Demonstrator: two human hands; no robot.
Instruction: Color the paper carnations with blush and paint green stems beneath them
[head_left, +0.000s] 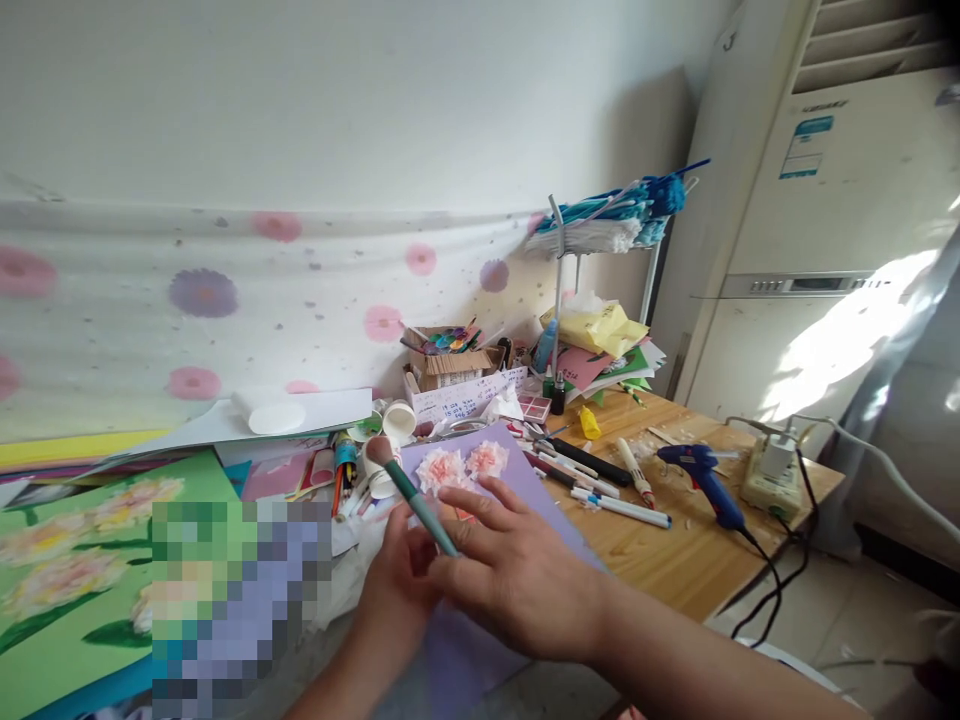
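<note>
A makeup brush (pixel 416 500) with a green handle and soft brownish-pink bristles slants up and left. My right hand (pixel 517 570) has its lower handle end between thumb and fingers, the other fingers stretched forward. Close beside it, partly covered by the right hand, my left hand (pixel 397 580) has curled fingers; what they hold is hidden. Under and beyond both hands lies a purple sheet (pixel 555 510) bearing two ruffled pink-and-white flowers (pixel 441 470). A small orange-red patch shows beneath the right fingers, too covered to name.
To the right are a blue glue gun (pixel 701 478), a power strip (pixel 772 480) with cables, and several markers (pixel 621 507). Behind stand a cardboard box (pixel 446 370), a paper cup (pixel 399 424) and a rack of pipe cleaners (pixel 607 220). A green flower picture (pixel 202 485) lies left.
</note>
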